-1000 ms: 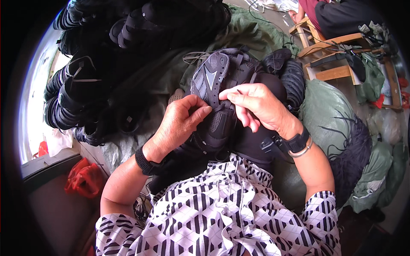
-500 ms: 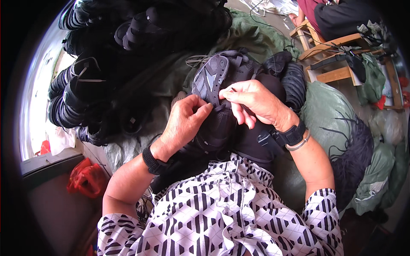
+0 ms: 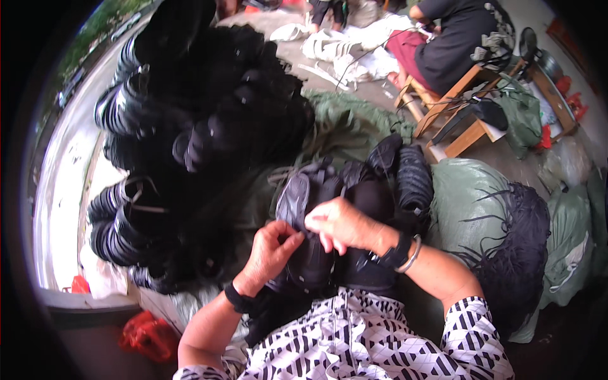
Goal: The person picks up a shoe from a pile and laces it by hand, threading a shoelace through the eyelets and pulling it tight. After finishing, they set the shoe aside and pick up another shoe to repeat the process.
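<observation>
Lower in view than before: dark mesh sneaker [image 3: 292, 200], resting on the lap [image 3: 367, 275].
Pinching nearly closed with left hand [image 3: 269, 253] and right hand [image 3: 340, 225] over its middle; cannot tell whether gripping anything. Farther left: stacked black shoe uppers [image 3: 132, 114].

Head cam here, left one of the pair: wide fisheye, upright, not mirrored. Looks down and forward over the wearer's shirt [image 3: 342, 342] at the left hand [image 3: 268, 254] and right hand [image 3: 345, 225], pretty close, mid-frame. Reaches way out to another person [image 3: 461, 45], top right. Straight lines bend, corners go black.
</observation>
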Demonstrator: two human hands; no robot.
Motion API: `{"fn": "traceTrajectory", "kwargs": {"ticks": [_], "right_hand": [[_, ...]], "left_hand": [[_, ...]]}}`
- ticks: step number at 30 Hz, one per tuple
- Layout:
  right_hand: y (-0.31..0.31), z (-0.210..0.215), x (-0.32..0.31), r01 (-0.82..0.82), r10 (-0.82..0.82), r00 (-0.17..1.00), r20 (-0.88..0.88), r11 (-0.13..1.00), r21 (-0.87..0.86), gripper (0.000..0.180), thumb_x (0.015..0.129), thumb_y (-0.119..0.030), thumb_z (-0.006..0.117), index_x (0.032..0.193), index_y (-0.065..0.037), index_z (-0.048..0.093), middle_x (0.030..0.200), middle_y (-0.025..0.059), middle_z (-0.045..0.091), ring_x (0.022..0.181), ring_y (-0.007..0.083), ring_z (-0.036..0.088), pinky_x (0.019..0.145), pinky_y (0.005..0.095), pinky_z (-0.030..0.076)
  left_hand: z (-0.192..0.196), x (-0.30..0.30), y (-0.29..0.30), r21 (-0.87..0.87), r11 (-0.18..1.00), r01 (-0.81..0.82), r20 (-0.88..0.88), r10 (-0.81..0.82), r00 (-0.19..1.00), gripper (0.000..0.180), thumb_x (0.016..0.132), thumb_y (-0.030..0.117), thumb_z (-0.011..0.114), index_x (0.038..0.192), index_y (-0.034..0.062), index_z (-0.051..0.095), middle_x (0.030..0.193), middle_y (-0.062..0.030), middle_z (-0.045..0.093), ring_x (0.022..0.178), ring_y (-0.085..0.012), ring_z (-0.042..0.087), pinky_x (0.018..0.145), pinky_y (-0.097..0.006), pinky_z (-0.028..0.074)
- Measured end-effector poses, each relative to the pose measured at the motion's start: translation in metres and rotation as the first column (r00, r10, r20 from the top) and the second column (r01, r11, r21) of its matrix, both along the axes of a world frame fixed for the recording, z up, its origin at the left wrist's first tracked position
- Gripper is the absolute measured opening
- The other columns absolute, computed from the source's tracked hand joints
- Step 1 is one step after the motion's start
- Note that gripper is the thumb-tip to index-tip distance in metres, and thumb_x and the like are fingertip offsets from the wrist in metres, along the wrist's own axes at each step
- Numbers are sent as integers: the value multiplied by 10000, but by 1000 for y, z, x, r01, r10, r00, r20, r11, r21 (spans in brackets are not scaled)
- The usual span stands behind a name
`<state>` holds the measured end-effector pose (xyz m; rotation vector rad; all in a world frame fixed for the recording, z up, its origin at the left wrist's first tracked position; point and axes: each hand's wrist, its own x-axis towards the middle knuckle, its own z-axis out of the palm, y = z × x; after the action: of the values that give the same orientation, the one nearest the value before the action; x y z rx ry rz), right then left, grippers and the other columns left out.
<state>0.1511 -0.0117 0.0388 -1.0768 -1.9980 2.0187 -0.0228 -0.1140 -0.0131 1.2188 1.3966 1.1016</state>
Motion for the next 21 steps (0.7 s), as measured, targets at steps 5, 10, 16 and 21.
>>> {"fn": "traceTrajectory", "kwargs": {"ticks": [5, 10, 16, 21], "right_hand": [[-12, 1, 0, -101, 96, 994, 46, 987, 122, 247, 913, -192, 507, 1004, 0, 632, 532, 74, 583, 372, 102, 512, 351, 238, 416], [-21, 4, -6, -165, 106, 972, 210, 943, 290, 198, 892, -177, 502, 948, -47, 641, 571, 139, 597, 494, 237, 617, 507, 355, 501], [-25, -8, -3, -198, 76, 976, 202, 686, 700, 150, 869, -186, 527, 915, -83, 626, 715, 193, 618, 748, 393, 620, 677, 476, 490], [-21, -15, 1, -81, 44, 997, 69, 621, 779, 187, 908, -214, 503, 943, -81, 630, 644, 158, 611, 607, 335, 630, 584, 428, 500]], "left_hand": [[36, -8, 6, 78, 979, 189, -680, -87, 728, 225, 709, 196, 744, 826, 53, 616, 741, -69, 604, 663, -203, 601, 631, -304, 462], [64, -12, 27, 135, 839, 527, -888, -133, 440, 532, 664, 285, 768, 1102, 123, 512, 824, -69, 622, 734, -249, 647, 644, -378, 487], [93, -3, 58, -282, 711, 644, -930, -366, -3, 399, 764, 386, 683, 1017, 119, 528, 725, -77, 639, 673, -274, 656, 577, -389, 497], [83, -10, 60, -294, 728, 619, -891, -443, 98, 312, 774, 371, 656, 966, 138, 575, 725, -76, 656, 706, -293, 663, 630, -423, 508]]}}
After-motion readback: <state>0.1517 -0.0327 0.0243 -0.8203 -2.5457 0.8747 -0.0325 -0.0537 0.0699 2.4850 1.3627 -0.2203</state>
